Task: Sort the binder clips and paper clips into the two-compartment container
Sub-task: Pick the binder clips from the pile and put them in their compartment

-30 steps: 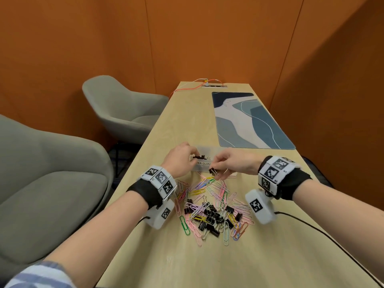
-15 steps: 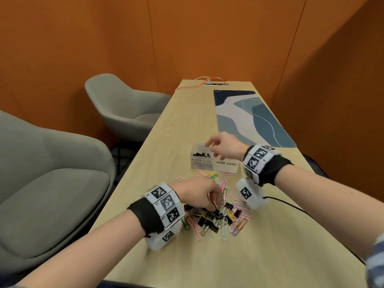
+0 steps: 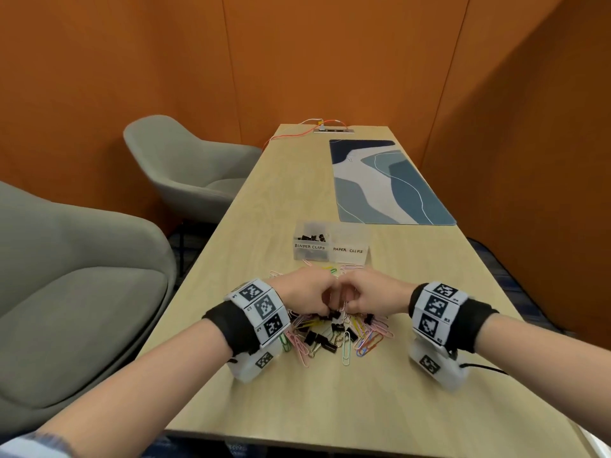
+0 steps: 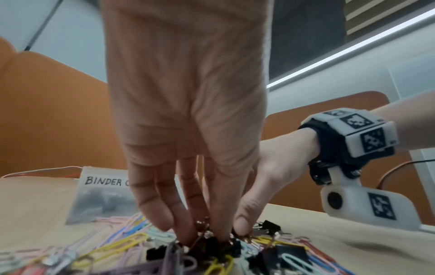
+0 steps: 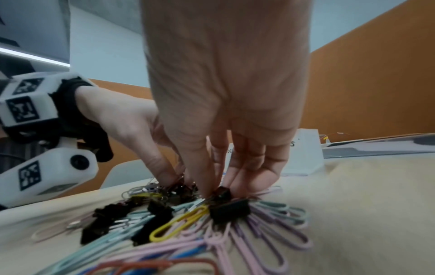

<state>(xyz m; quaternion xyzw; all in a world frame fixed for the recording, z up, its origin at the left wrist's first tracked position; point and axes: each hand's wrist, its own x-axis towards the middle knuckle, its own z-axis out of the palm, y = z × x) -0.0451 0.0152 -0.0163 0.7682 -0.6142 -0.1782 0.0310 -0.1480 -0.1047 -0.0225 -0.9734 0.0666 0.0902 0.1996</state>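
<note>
Both of my hands are down in the mixed pile of small black binder clips (image 3: pixel 325 340) and coloured wire paper clips (image 3: pixel 370 338) at the lower centre of the head view, on the pale wooden table (image 3: pixel 330 408). My left hand (image 3: pixel 305 294) has its fingers curled down into the pile, with the fingertips (image 4: pixel 188 240) closing on a cluster of black clips; my right hand (image 3: pixel 368 297) pinches narrowly at a small black clip (image 5: pixel 222 192) beside a yellow paper clip (image 5: pixel 179 223). The clear plastic two-compartment container (image 3: pixel 350 259) stands just beyond the pile, above my hands in the frame. Its left half, labelled BINDER CLIPS, already holds some black clips; its right half, labelled PAPER CLIPS, looks empty. To do this step well, I judge that each pinch should take the black body of one clip and lift it straight up, so that looped paper clips slide off instead of trailing along. Tangled wire handles are the likely snag. Release should come only over the left-hand compartment. Whether either pinch has fully seated is hard to confirm: the knuckles hide the fingertips in the head view, and both wrist views are blurred at the contact point. How many clips the left hand has gathered cannot be told.
</note>
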